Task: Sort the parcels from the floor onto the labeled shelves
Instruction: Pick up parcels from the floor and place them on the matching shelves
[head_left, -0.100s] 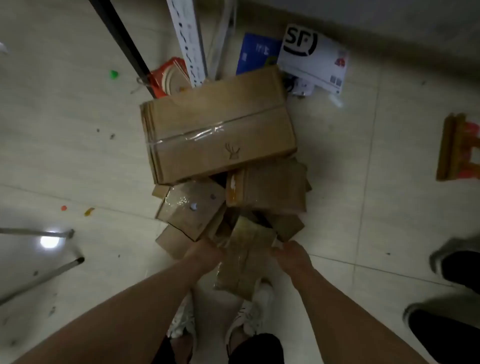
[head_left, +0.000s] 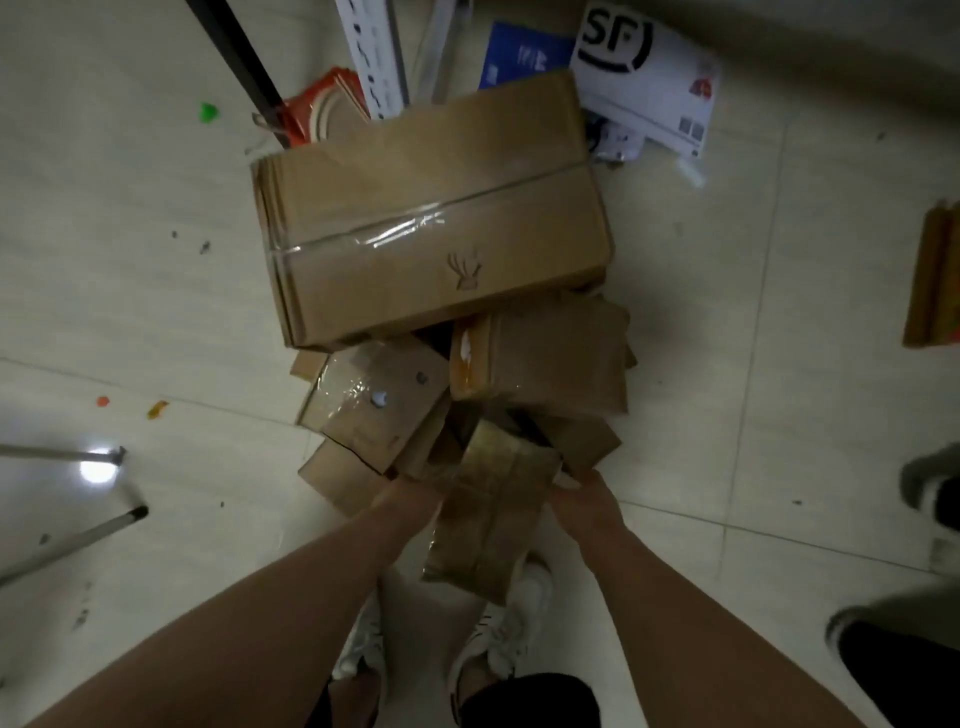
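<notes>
Footing comes first: my white shoes (head_left: 511, 634) stand on the tiled floor (head_left: 156, 291), just short of the pile. Above them, both hands grip one taped parcel (head_left: 491, 514). My left hand (head_left: 410, 501) clamps its left edge and my right hand (head_left: 587, 501) holds its right edge near the far corner. The fingers go under the parcel and are mostly hidden. The parcel's far end sits against the pile; its near end hangs over my shoes.

I judge the step in hand to be the lift-off. Keep pressure equal on both sides, since the glossy tape wrap probably slides. Draw the parcel toward me as it rises, so it does not drag its neighbours.

Just beyond sit a small taped box (head_left: 374, 405) on the left and a brown box (head_left: 545, 364) on the right, both meeting the near edge of the large carton (head_left: 431, 218). A careless pull could shift them.

Farther off lie an SF envelope (head_left: 644, 78) and a white shelf upright (head_left: 371, 52). No label shows on the parcel's upper face, so I turn it over once it is clear of the pile.
</notes>
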